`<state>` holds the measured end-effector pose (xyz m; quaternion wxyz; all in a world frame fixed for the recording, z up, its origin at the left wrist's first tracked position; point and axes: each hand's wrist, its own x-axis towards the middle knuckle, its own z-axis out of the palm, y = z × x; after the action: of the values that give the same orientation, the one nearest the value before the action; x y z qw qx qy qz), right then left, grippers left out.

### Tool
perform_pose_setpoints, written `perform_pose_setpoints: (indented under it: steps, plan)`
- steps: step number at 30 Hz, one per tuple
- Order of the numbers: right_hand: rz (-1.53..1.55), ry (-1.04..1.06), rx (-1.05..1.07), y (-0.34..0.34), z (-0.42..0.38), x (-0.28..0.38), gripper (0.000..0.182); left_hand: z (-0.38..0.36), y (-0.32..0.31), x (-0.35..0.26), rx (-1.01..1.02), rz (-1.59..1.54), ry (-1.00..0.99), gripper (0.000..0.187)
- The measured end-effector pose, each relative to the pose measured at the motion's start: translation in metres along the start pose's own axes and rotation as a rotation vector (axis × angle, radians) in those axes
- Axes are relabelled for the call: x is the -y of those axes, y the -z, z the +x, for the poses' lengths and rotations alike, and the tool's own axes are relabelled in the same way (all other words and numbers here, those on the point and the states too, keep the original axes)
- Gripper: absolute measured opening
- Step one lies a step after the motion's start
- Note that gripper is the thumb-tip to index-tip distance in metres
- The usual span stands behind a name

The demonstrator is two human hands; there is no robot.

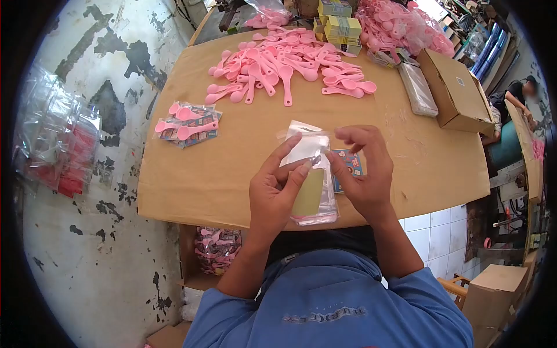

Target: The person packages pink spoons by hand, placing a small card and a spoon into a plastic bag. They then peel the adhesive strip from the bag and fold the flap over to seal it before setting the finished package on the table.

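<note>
Both of my hands are over the near middle of the table. My left hand (277, 181) pinches the top of a clear plastic bag (317, 158) between thumb and finger. A yellow-green card (308, 194) shows below my left fingertips, over a stack of clear bags (325, 216). Thumb and forefinger of my right hand (366, 168) are near the same bag edge, its other fingers bent; whether they grip the plastic is too small to tell. A blue printed card (348, 163) lies partly behind my right hand.
Pink spoons (272, 64) are heaped at the table's (243, 162) far side. Packed spoons with cards (187, 123) lie at the left. A cardboard box (455, 90) and a wrapped stack (418, 90) stand at the right. A person (515, 95) is at the far right.
</note>
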<state>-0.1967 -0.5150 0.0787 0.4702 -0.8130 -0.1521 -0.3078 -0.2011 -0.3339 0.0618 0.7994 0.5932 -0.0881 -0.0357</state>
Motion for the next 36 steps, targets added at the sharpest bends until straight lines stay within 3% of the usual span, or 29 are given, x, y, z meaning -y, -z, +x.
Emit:
perform_pose_setpoints:
  steps: [1, 4, 13, 16, 19, 22, 25, 28, 30, 36]
  plan:
    - [-0.115, 0.15, -0.04, 0.0, 0.004, 0.0, 0.036, -0.002, -0.001, -0.001, 0.009, 0.04, -0.002, 0.05]
    - [-0.213, 0.274, -0.041, -0.01, 0.012, 0.003, 0.031, -0.007, -0.002, -0.002, 0.036, 0.177, -0.024, 0.055]
    - [-0.287, 0.342, -0.117, -0.018, 0.013, 0.005, 0.028, -0.013, -0.01, -0.004, 0.06, 0.463, -0.206, 0.056]
    - [-0.149, 0.275, -0.136, -0.015, 0.017, 0.0, 0.022, -0.014, -0.01, -0.015, 0.119, 0.446, -0.128, 0.057]
    - [-0.076, 0.081, -0.217, -0.002, 0.022, -0.006, 0.015, -0.011, -0.008, -0.013, 0.142, 0.244, -0.049, 0.053]
    - [0.486, -0.208, -0.463, 0.014, 0.033, -0.022, 0.009, -0.009, -0.007, -0.014, 0.081, 0.008, 0.002, 0.047]
    - [0.791, -0.228, -0.418, 0.033, 0.02, -0.04, 0.008, -0.004, -0.005, -0.013, 0.022, -0.085, -0.032, 0.04]
    - [0.877, -0.407, 0.031, 0.038, 0.0, -0.039, 0.013, 0.001, -0.003, -0.005, 0.008, -0.099, -0.082, 0.035]
    - [0.735, -0.501, 0.172, 0.025, -0.002, -0.017, 0.012, 0.004, -0.004, -0.004, 0.013, -0.09, -0.113, 0.032]
    - [0.648, -0.445, 0.324, 0.003, -0.007, -0.016, 0.019, 0.008, -0.004, 0.007, -0.009, 0.003, -0.182, 0.03]
